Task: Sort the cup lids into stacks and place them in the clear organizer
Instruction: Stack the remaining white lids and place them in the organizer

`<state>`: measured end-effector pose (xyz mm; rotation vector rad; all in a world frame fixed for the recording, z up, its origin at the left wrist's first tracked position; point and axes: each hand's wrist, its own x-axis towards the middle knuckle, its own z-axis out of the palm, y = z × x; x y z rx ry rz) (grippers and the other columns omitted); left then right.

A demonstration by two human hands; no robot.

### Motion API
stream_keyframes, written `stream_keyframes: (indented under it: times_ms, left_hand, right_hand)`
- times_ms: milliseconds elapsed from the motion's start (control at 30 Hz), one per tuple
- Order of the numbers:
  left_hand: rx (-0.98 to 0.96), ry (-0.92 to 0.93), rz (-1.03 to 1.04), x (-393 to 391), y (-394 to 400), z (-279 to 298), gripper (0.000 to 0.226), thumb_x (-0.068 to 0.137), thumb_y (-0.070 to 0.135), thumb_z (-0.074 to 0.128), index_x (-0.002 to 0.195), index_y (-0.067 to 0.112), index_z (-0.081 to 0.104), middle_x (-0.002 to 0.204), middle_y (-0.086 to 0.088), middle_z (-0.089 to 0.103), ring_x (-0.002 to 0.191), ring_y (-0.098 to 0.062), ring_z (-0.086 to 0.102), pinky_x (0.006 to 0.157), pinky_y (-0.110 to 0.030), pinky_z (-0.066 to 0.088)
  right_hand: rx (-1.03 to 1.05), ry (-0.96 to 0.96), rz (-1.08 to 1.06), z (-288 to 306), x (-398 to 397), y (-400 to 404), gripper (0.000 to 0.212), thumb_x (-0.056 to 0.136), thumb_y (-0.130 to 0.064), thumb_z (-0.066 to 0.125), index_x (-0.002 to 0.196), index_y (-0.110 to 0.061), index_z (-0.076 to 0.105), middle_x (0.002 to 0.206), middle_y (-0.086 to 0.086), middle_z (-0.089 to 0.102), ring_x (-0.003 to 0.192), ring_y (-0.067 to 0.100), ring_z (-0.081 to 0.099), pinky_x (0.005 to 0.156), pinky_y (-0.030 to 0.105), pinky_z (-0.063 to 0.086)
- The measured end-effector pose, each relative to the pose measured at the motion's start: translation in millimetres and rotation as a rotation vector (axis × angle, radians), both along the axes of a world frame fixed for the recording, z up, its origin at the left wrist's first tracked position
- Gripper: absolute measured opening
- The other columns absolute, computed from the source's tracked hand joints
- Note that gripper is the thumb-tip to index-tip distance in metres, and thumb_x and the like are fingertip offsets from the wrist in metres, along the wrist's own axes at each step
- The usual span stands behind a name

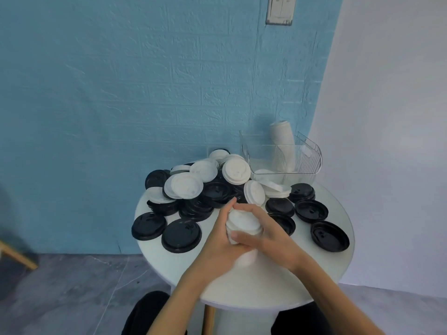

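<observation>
Both the left hand [219, 240] and right hand [268, 234] grip one white lid stack [244, 224].

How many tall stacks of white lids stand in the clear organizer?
1. The tall white stack leans in the clear organizer at the far right of the table. Low white shapes on its floor are too unclear to count.

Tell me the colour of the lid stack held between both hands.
White; the lid stack gripped by the left hand and right hand shows in the head view.
</observation>
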<state>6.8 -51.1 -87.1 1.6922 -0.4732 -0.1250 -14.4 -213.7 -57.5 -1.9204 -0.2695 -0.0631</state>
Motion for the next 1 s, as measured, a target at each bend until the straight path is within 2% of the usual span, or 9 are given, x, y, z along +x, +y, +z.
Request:
stream_keyframes:
  times_ms: [167, 300, 500, 600, 733, 800, 867, 933, 1000]
  left_hand:
    - [-0.019, -0.027, 0.003, -8.5, -1.2, 2.2, 0.107, 0.082, 0.010, 0.085, 0.156, 0.043, 0.016, 0.150, 0.012, 0.048, 0.132, 0.000, 0.054, 0.106, -0.018, 0.045]
    - [-0.029, -0.049, 0.048, -6.4, -2.8, -1.5, 0.109, 0.072, 0.006, 0.091, 0.151, 0.045, 0.028, 0.145, 0.009, 0.051, 0.129, -0.004, 0.057, 0.105, -0.022, 0.049]
    - [-0.016, -0.062, 0.053, -9.0, -3.6, -1.0, 0.100, 0.070, 0.007, 0.092, 0.145, 0.045, 0.038, 0.141, 0.008, 0.057, 0.127, -0.006, 0.059, 0.104, -0.027, 0.051]
    - [0.035, -0.122, 0.098, -9.7, -5.2, -5.0, 0.090, 0.069, 0.025, 0.092, 0.142, 0.048, 0.045, 0.140, 0.008, 0.055, 0.130, -0.013, 0.057, 0.108, -0.038, 0.050]
    - [0.034, -0.052, 0.115, -7.6, -6.2, -6.2, 0.075, 0.060, 0.045, 0.092, 0.125, 0.048, 0.054, 0.129, 0.005, 0.065, 0.117, -0.020, 0.065, 0.099, -0.047, 0.056]
    - [0.011, -0.031, 0.119, -7.9, -6.2, -5.8, 0.067, 0.062, 0.048, 0.090, 0.120, 0.044, 0.057, 0.127, 0.011, 0.065, 0.119, -0.016, 0.064, 0.099, -0.046, 0.055]
    - [0.021, -0.033, 0.123, -9.4, -6.3, -4.5, 0.059, 0.069, 0.046, 0.090, 0.117, 0.044, 0.057, 0.125, 0.015, 0.063, 0.119, -0.006, 0.059, 0.099, -0.035, 0.051]
    - [0.043, -0.027, 0.126, -11.0, -5.7, -2.3, 0.054, 0.073, 0.041, 0.090, 0.115, 0.047, 0.056, 0.122, 0.015, 0.061, 0.112, -0.001, 0.056, 0.092, -0.022, 0.045]
    - [0.024, 0.008, 0.122, -11.3, -4.7, -0.3, 0.056, 0.071, 0.040, 0.092, 0.114, 0.048, 0.057, 0.122, 0.010, 0.062, 0.111, -0.005, 0.060, 0.093, -0.025, 0.049]
  right_hand:
    - [0.007, 0.003, 0.005, -5.6, -2.4, -0.1, 0.066, 0.078, -0.029, 0.085, 0.132, -0.034, 0.047, 0.121, -0.007, 0.064, 0.113, 0.006, 0.063, 0.095, 0.025, 0.052]
    - [0.025, 0.001, 0.019, -3.7, -2.9, 1.3, 0.064, 0.077, -0.024, 0.085, 0.131, -0.031, 0.050, 0.117, -0.005, 0.067, 0.110, 0.008, 0.065, 0.091, 0.023, 0.052]
    - [0.040, 0.012, 0.043, -7.3, -2.7, 3.9, 0.063, 0.079, -0.029, 0.085, 0.132, -0.032, 0.053, 0.124, -0.002, 0.066, 0.118, 0.013, 0.063, 0.103, 0.031, 0.050]
    - [0.010, 0.049, 0.087, -7.2, -6.8, 0.9, 0.068, 0.087, -0.026, 0.080, 0.142, -0.032, 0.042, 0.134, -0.005, 0.059, 0.126, 0.006, 0.056, 0.104, 0.021, 0.045]
    - [-0.129, 0.173, 0.150, 2.6, -4.9, -5.2, 0.107, 0.083, -0.055, 0.075, 0.162, -0.030, 0.007, 0.159, -0.018, 0.030, 0.145, 0.001, 0.033, 0.119, 0.026, 0.031]
    - [-0.129, 0.229, 0.184, 14.9, -4.6, -8.7, 0.097, 0.086, -0.057, 0.069, 0.162, -0.026, 0.016, 0.159, -0.018, 0.030, 0.144, -0.002, 0.032, 0.116, 0.019, 0.030]
    - [-0.065, 0.200, 0.106, 30.2, 1.3, -16.9, 0.070, 0.087, -0.054, 0.062, 0.149, -0.027, 0.047, 0.146, -0.018, 0.052, 0.131, -0.006, 0.048, 0.109, 0.017, 0.036]
    - [-0.128, 0.021, -0.147, 39.3, 23.4, -32.3, 0.041, 0.093, -0.052, 0.063, 0.128, -0.030, 0.066, 0.123, -0.018, 0.067, 0.114, -0.003, 0.061, 0.099, 0.021, 0.045]
    - [-0.223, -0.090, -0.415, 43.4, 50.9, -49.6, 0.038, 0.094, -0.050, 0.064, 0.123, -0.027, 0.067, 0.120, -0.010, 0.069, 0.105, 0.009, 0.065, 0.093, 0.030, 0.050]
